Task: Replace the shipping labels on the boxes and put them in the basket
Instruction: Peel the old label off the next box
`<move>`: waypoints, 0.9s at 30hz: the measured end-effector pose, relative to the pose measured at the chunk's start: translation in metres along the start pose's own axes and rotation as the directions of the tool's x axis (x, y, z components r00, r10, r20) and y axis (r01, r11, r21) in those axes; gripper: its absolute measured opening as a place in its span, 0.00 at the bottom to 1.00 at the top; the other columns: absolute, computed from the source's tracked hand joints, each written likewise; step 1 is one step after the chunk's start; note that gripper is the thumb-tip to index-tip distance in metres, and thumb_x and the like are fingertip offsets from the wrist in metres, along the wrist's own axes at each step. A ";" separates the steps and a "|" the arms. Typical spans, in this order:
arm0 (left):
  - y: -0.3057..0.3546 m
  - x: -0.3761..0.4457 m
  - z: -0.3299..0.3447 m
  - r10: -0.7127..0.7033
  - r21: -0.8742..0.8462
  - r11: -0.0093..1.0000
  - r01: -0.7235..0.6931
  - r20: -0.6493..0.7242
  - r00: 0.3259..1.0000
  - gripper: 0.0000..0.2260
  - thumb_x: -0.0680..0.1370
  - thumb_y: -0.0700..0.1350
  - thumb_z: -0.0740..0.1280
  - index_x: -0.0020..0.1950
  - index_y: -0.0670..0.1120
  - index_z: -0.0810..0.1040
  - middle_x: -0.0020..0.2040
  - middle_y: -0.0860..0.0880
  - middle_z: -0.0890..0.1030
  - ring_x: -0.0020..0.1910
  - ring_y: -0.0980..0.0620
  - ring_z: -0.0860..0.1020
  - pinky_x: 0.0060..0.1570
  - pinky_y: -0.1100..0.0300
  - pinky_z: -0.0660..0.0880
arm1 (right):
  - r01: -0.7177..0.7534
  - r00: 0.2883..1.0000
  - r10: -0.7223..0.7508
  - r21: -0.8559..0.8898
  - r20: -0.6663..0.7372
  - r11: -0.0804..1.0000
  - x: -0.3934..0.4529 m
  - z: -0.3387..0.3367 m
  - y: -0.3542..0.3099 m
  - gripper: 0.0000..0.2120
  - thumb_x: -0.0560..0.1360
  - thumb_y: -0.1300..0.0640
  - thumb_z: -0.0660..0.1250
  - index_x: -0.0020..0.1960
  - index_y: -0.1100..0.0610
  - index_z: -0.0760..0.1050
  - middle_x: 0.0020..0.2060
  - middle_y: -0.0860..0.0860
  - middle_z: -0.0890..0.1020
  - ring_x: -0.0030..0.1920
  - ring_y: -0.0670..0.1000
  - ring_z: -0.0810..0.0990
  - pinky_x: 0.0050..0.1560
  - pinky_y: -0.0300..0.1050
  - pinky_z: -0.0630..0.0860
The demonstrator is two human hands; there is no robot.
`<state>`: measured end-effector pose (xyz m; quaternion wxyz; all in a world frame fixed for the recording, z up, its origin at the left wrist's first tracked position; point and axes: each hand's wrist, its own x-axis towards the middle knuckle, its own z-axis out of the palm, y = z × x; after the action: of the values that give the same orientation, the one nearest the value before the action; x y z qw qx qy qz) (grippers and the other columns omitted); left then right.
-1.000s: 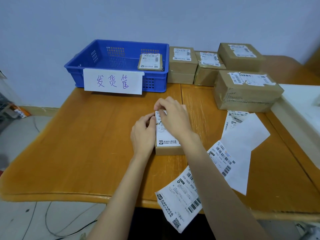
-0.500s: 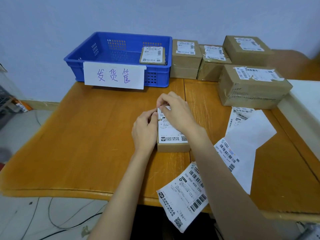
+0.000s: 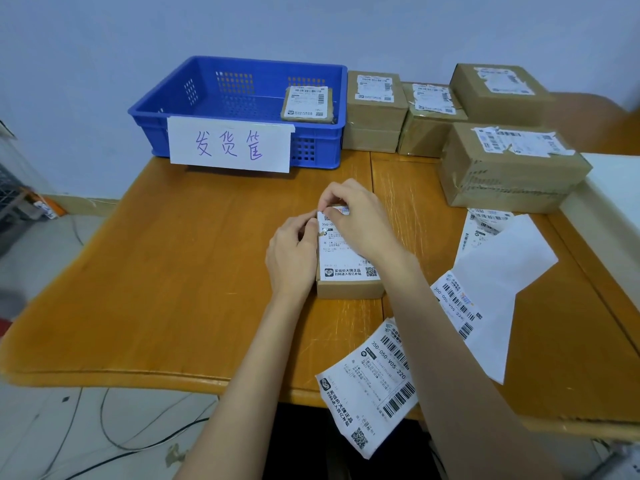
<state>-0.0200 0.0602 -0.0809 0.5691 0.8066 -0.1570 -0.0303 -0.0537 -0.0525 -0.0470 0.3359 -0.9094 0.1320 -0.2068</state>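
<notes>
A small cardboard box lies at the middle of the wooden table, with a white shipping label on its top. My left hand rests against the box's left side, fingers curled at the label's left edge. My right hand covers the far end of the box and pinches the label's top left corner. The blue basket stands at the back with one labelled box inside. Several labelled boxes wait at the back right.
Loose labels lie near the front edge and to the right, beside a blank backing sheet. A paper sign hangs on the basket front. A white object lines the right side. Cables run over the floor.
Both hands have stayed on the box; my right hand's fingers have worked at the label's far left corner. The view has tilted slightly.
</notes>
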 end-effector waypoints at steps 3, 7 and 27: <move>0.000 0.000 0.000 0.007 -0.003 1.000 -0.007 0.003 1.000 0.13 0.82 0.46 0.61 0.60 0.53 0.83 0.57 0.53 0.83 0.56 0.51 0.79 0.54 0.52 0.73 | -0.001 1.000 0.001 -0.026 0.009 1.000 0.000 0.000 0.000 0.07 0.77 0.62 0.65 0.45 0.51 0.75 0.46 0.45 0.75 0.51 0.48 0.75 0.61 0.57 0.72; 0.000 0.001 0.000 0.005 0.002 1.000 -0.005 0.001 1.000 0.13 0.82 0.46 0.61 0.60 0.52 0.83 0.58 0.53 0.83 0.56 0.52 0.78 0.53 0.53 0.72 | 0.000 1.000 0.000 -0.016 0.024 1.000 0.001 -0.002 -0.001 0.09 0.77 0.62 0.65 0.47 0.48 0.74 0.46 0.45 0.75 0.49 0.47 0.75 0.58 0.56 0.73; 0.002 0.000 0.000 -0.014 0.016 1.000 0.014 -0.005 1.000 0.13 0.83 0.46 0.61 0.62 0.52 0.82 0.59 0.54 0.82 0.57 0.53 0.77 0.51 0.57 0.69 | 0.001 1.000 -0.002 0.084 0.022 0.997 -0.003 -0.003 0.004 0.06 0.77 0.62 0.66 0.48 0.52 0.75 0.49 0.46 0.77 0.52 0.45 0.76 0.57 0.51 0.75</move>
<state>-0.0208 0.0599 -0.0787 0.5627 0.8123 -0.1504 -0.0311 -0.0580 -0.0561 -0.0484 0.3748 -0.8969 0.1189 -0.2024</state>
